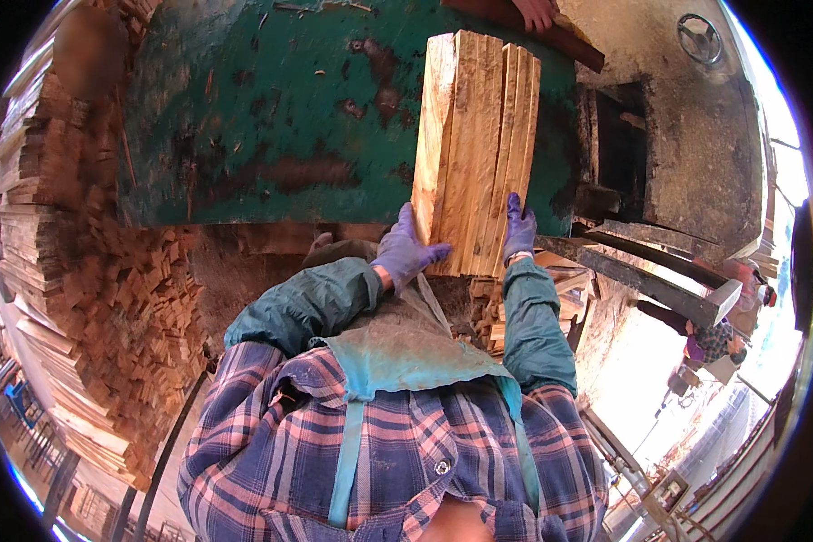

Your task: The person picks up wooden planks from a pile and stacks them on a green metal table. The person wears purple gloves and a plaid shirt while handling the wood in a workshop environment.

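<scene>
A bundle of several light wooden boards (479,154) stands side by side at the right end of the green tabletop, its near end jutting past the front edge. My left hand (406,248), in a purple glove, grips the bundle's left side near the close end, thumb reaching across the front. On the right side, my right hand (518,228), also purple-gloved, presses against the outermost board with its fingers pointing forward. The boards are clamped between both hands. The undersides of the boards are hidden.
The worn green table (271,117) spreads ahead. At its far right another person's hand (537,13) rests by a dark reddish-brown board (565,38). A large pile of wood pieces (135,334) rises at left. Right of the table, metal rails (641,266) jut out beside a machine with a handwheel (699,39).
</scene>
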`<state>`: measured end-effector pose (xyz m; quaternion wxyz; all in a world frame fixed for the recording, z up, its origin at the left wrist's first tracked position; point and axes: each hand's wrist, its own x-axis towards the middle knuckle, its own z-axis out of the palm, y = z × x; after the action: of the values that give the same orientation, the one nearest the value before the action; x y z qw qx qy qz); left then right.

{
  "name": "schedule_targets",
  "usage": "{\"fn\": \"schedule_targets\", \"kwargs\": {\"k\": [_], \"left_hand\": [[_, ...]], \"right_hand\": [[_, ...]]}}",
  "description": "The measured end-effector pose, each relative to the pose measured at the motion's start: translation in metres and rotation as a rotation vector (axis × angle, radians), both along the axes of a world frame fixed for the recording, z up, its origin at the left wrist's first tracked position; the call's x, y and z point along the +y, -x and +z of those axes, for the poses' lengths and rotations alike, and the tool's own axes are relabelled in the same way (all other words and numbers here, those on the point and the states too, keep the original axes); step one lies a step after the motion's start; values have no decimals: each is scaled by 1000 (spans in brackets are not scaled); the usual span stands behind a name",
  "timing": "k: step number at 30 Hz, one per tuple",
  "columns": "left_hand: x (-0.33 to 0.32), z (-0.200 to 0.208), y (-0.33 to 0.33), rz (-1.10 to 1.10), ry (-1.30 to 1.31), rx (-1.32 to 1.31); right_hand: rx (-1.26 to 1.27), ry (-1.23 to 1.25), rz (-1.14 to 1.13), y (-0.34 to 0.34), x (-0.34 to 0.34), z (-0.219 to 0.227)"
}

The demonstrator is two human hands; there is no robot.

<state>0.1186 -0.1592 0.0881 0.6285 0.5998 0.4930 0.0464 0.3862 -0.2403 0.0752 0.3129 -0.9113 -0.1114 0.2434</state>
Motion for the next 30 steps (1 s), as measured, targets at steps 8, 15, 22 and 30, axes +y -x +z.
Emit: {"fn": "schedule_targets", "kwargs": {"k": [8,15,22,30], "left_hand": [[85,-3,46,209,-558,212],[87,48,42,352,195,-474],[47,91,-8,-448,-580,-363],[93,40,19,-458,147,-333]], "right_hand": [[80,-70,-22,0,-4,-4],[-100,-412,173,28,18,58],[438,-684,6,125,24,104],[380,-569,-507,175,-149,99]]}}
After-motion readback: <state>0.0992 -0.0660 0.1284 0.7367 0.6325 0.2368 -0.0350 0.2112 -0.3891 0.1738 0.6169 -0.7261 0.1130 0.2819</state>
